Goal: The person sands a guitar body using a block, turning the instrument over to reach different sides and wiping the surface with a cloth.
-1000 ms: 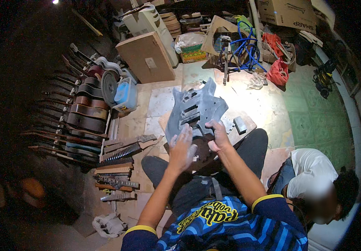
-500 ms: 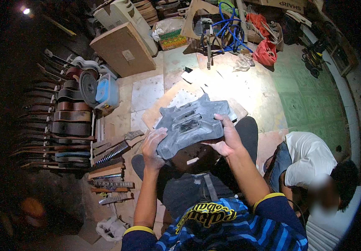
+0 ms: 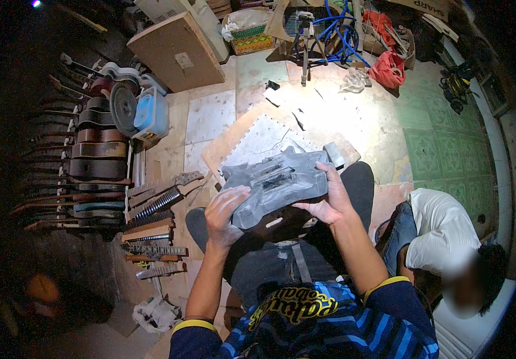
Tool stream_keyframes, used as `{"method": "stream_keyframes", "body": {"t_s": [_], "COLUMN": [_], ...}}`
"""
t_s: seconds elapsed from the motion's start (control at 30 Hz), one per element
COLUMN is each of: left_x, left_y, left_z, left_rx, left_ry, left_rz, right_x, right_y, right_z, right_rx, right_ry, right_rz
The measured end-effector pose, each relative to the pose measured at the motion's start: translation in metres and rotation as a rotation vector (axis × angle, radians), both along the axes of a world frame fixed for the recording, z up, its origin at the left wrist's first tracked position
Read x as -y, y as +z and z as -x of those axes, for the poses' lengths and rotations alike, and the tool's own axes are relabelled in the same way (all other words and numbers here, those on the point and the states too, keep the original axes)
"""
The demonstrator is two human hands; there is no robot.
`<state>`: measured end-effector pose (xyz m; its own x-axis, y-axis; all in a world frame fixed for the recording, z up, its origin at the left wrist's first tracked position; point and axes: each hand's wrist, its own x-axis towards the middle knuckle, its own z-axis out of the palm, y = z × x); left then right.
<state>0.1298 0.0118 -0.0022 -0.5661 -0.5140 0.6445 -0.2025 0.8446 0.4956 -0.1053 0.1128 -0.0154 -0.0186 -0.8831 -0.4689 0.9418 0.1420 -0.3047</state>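
A grey, dusty electric guitar body (image 3: 277,185) with routed cavities lies flat across my lap. My left hand (image 3: 225,216) rests with spread fingers on its lower left edge. My right hand (image 3: 328,200) grips its right edge, thumb underneath. A small grey block (image 3: 334,154) lies just beyond the body's far right corner, on a pale board (image 3: 252,140) on the floor in front of my knees.
Several guitar bodies (image 3: 99,149) and necks (image 3: 156,206) lean in rows at the left. A wooden panel (image 3: 176,55), a blue tub (image 3: 150,110), blue hose (image 3: 336,36) and a red bag (image 3: 388,67) lie beyond. A person in a white shirt (image 3: 440,230) sits at my right.
The guitar body has turned from upright and pointing away to lying sideways across my lap. Both hands shifted along its edges with it.
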Motion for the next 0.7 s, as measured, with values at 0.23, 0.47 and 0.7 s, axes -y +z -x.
{"method": "stream_keyframes", "body": {"t_s": [0.23,0.47,0.7], "left_x": [0.002,0.005,0.003], "left_y": [-0.006,-0.006,-0.005], "left_z": [0.007,0.024,0.036], "left_rx": [0.032,0.074,0.161], "left_ry": [0.017,0.012,-0.019], "left_rz": [-0.023,-0.046,-0.066], "right_x": [0.003,0.001,-0.025], "right_y": [-0.015,-0.018,-0.051], "right_z": [0.004,0.015,0.046], "right_rx": [0.046,-0.054,-1.628], "right_ry": [-0.012,-0.044,0.207], "right_rz": [-0.023,-0.075,-0.536]}}
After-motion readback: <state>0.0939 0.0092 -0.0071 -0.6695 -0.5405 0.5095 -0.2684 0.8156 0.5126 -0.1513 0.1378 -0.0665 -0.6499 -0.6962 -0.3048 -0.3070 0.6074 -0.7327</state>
